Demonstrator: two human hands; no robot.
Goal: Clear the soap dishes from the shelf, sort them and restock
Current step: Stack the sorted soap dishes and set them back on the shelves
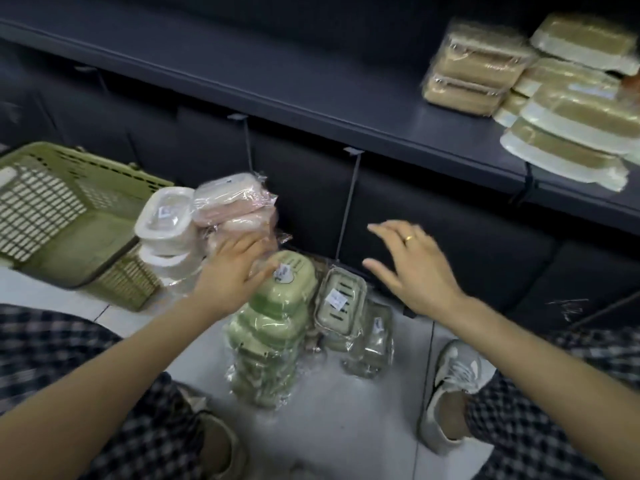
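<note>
Two hands mid-sorting: my left hand (230,271) rests loose-fingered on the green stack (277,317), my right hand (412,268) spread empty beside it, grasp next.

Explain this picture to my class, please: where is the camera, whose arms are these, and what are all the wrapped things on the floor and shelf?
The camera sits on a person's head, looking down, so the two bare arms are the wearer's own; no machine is involved. The person crouches on a pale floor before a dark shelf. On the floor stand sorted stacks of wrapped soap dishes: green, pink, white and clear ones, beside a green basket. Tan dishes lie on the shelf. The left hand rests on the green stack, fingers fairly straight. The right hand hovers open, holding nothing.
</note>
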